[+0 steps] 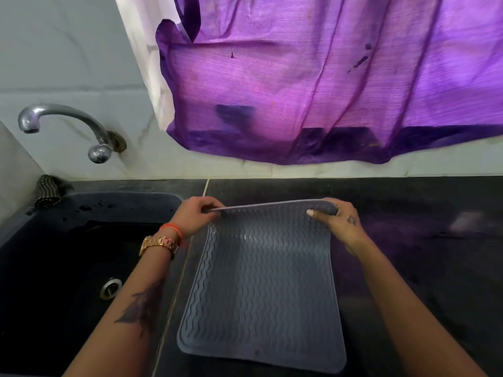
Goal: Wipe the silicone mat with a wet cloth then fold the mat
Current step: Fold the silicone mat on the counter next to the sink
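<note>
The silicone mat (262, 281) lies on the dark countertop (422, 240), just right of the sink (68, 254), with its wavy ribbed face up. Its near edge rests flat on the counter; its far edge is raised off the surface.

The left hand (194, 216) pinches the far left corner of the mat between thumb and fingers. The right hand (337, 217) grips the far right corner, thumb on the ribbed face and fingers behind. No cloth is visible in either hand, so the step in hand appears to be the fold.

To fold well:
1. Keep both corners level, so the raised edge stays straight and does not sag in the middle.
2. Bring the far edge toward the near edge in one arc, both hands moving together.
3. Align far corners over near corners before lowering; the near edge lies slightly askew, so correct for it.
4. Lay the edge down, then press the crease flat, since silicone likely springs back.
</note>
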A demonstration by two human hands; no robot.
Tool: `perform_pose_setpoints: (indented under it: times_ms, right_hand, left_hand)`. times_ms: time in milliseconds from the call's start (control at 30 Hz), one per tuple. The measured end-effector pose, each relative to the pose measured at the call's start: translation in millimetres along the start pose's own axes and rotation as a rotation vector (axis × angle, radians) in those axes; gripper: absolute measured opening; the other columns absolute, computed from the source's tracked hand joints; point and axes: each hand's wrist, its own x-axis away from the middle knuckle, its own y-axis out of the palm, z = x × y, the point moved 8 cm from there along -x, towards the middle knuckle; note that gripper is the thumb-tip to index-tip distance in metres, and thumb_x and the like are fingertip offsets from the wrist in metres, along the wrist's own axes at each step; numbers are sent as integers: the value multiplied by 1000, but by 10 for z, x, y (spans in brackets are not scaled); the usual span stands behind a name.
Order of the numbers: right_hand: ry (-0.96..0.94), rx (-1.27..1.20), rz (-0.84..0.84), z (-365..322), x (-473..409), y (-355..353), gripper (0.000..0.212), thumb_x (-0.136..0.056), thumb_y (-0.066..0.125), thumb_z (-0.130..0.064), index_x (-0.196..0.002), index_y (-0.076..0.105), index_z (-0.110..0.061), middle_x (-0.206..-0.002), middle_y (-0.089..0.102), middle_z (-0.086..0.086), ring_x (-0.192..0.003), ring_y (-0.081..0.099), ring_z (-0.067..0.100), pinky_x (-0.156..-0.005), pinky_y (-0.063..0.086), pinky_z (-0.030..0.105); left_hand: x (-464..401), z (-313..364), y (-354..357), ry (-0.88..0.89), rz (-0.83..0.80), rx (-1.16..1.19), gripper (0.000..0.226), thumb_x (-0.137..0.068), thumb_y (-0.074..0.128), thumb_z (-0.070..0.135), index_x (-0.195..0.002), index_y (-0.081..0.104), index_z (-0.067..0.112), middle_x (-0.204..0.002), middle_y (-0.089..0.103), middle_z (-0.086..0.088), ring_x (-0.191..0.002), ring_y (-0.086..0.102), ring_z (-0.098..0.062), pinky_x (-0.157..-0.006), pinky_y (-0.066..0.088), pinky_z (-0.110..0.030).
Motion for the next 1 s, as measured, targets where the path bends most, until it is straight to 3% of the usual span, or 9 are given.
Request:
perform_pose_setpoints:
  times_ms: [167,367,500,600,833,1000]
  right_hand:
    - [36,9,46,72,-268,26,22,-76,75,-21,-95,68,-29,-94,70,-2,-88,66,12,-78,54,31]
    - [126,102,89,388,-578,66,28,-77,73,-29,-104,66,-22,-88,64,-8,-87,63,14,-68,50,23]
    - [245,202,26,743,-696,161,46,-78,73,-30,-119,58,-16,-106,63,2,-94,58,18,-76,50,30]
    - [323,223,-4,961,-701,216,56,-76,74,-30,-126,51,-18,-116,60,4,-94,54,15,-75,46,27]
    - [360,494,160,1084,-560,118,44,-83,66,-33,-120,56,-12,-108,66,12,-94,62,30,-67,44,29]
    - [306,575,255,965,-526,113,25,-87,60,-25,-106,60,-9,-98,67,14,-88,62,32,-68,44,30]
  left_hand:
    - [-375,-228,-2,-48,94,148,12,-83,64,6,-90,69,13,-91,69,-9,-86,60,-16,-83,46,-30]
    - [-739,-598,131,-192,187,262,15,-83,63,4,-97,66,9,-98,67,-13,-91,60,-23,-83,46,-30]
    - [-871,-852,442,-341,137,288,34,-84,61,3,-118,57,2,-117,63,-17,-109,58,-29,-98,43,-33]
    - [-914,-1011,618,-413,79,192,39,-84,62,12,-122,56,5,-118,64,-15,-110,59,-27,-95,44,-31]
    - [-832,-1106,629,-491,173,-15,27,-82,65,21,-103,62,4,-103,67,-17,-98,61,-33,-76,44,-30]
    - [-749,-1111,585,-531,242,23,14,-83,65,24,-83,63,10,-95,68,-14,-90,62,-30,-70,42,-26]
